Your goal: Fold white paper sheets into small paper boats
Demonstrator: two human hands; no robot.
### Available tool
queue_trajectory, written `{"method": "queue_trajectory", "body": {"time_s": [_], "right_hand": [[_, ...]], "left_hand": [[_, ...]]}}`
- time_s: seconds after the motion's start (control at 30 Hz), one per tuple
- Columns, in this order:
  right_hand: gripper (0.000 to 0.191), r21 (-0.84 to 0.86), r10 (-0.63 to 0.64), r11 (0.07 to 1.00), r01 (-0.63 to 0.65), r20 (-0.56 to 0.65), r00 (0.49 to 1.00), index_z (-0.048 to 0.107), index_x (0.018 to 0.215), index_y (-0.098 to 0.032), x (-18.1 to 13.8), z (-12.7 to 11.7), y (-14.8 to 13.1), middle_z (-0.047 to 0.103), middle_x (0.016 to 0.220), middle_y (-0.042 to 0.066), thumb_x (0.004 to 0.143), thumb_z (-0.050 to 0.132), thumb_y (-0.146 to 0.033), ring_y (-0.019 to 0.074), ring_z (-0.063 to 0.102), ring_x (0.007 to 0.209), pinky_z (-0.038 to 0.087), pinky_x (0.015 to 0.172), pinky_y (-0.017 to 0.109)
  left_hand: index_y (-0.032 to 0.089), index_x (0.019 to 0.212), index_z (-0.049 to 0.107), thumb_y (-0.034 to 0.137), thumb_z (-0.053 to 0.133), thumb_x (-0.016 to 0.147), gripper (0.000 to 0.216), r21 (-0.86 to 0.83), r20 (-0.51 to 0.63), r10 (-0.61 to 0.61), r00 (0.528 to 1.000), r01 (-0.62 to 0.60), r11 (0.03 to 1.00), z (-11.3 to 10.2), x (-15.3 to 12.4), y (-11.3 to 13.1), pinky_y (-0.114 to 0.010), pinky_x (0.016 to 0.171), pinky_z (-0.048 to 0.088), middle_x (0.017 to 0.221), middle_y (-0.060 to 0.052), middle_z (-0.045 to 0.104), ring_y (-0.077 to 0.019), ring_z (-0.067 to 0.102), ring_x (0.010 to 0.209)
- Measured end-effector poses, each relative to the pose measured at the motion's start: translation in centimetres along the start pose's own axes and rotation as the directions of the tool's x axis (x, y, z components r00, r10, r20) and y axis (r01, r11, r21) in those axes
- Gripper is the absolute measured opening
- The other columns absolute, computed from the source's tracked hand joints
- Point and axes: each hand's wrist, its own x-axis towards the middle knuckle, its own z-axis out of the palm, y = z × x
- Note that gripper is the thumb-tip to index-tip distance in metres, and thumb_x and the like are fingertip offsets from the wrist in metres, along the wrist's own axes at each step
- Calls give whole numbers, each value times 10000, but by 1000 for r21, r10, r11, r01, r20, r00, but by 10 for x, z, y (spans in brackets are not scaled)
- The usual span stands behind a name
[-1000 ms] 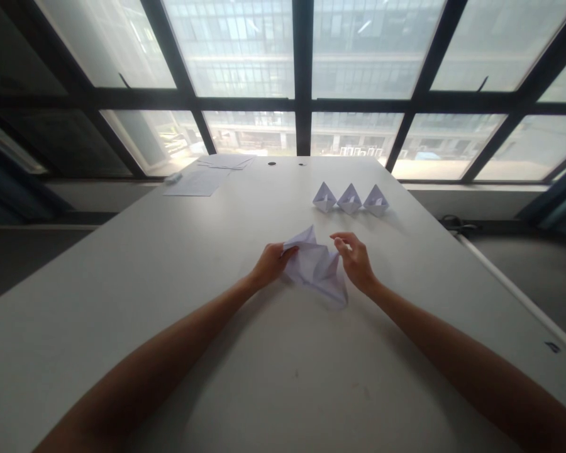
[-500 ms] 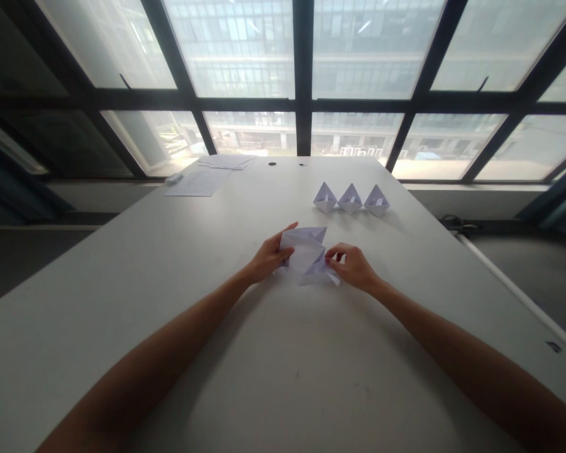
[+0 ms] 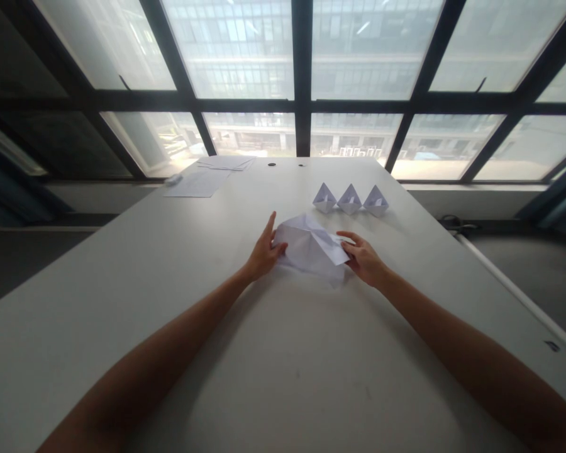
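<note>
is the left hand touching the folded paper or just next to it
Touching: the head view shows the left hand at the left edge of the folded paper, its thumb lying over the near face.

The place looks like an office or meeting room in a large building. A long, plain white table point(image 3: 283, 365) fills the middle and bottom of the frame, with loose sheets of paper point(image 3: 195, 185) at its far left corner and a dark round spot point(image 3: 272, 165), like a cable hole, at its far end. Across the top run tall windows point(image 3: 245, 53) in thick black frames point(image 3: 303, 75), and through them shows a many-windowed building point(image 3: 358, 50). Blue-grey curtains point(image 3: 14, 182) hang at the left and right edges.
</note>
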Motion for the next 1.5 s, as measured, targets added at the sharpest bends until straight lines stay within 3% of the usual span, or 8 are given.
{"method": "queue_trajectory", "body": {"time_s": [0.2,0.4,0.53,0.7,0.87,1.03,1.27,1.5], "right_hand": [[208,-375,-124,923,91,-64,990,712,837,-172,14,-18,0,630,682,-1,689,618,-284,125,499,589,364,530,237],[198,-849,-307,440,293,164,938,705,915,-192,12,-19,7,706,893,43,768,622,-295,193,611,799,448,731,291],[390,-964,-300,124,237,191,935,627,1173,-219,-3,-6,9,671,1072,89,800,691,-311,240,619,960,457,827,321],[152,-957,-311,-182,226,274,910,688,970,-177,-14,0,3,642,1053,158,907,590,-275,289,584,1035,451,841,353],[268,-992,-369,-118,52,92,925,689,931,-184,-4,-11,-5,702,928,143,982,441,-271,258,652,849,418,733,337],[216,-987,-391,108,-116,-149,908,698,949,-196,19,-38,-5,729,912,117,940,507,-299,247,664,847,390,672,301],[196,-992,-344,47,115,92,935,697,948,-209,21,-38,0,734,876,78,943,526,-306,210,654,807,365,665,279],[195,-969,-360,-100,226,247,900,686,1028,-197,16,-23,-1,690,1004,102,948,519,-258,238,607,954,413,802,313]], "left_hand": [[229,1452,482,434,630,874,631,152,279,-78,957,36,988,-21,4,2,-350,889,520,1378,-142,549,-253,612,1092],[322,1390,552,362,638,868,531,606,591,-284,755,-183,774,-49,10,35,-448,1057,408,1520,-103,396,-332,458,1310],[330,1404,524,255,718,808,632,815,473,-306,826,-277,509,-27,-2,70,-580,1119,252,1604,-98,264,-393,243,1443],[364,1435,477,242,844,671,856,634,729,-337,595,-404,659,1,-18,83,-401,1094,357,1529,-60,421,-310,422,1359],[412,1467,407,391,879,610,978,687,687,-414,597,-350,637,-4,-27,79,-493,1101,330,1599,-72,295,-386,289,1436],[384,1365,566,473,645,858,520,613,753,-395,526,-344,711,-5,-28,92,-420,1066,374,1456,-67,492,-316,485,1296],[263,1335,606,327,639,868,473,461,746,-275,606,-172,871,-3,-6,88,-340,819,524,1106,-74,703,-221,680,874],[200,1547,292,615,532,900,805,626,619,-139,773,-379,681,25,-16,36,-486,1194,156,1610,-147,238,-342,149,1497]]}}
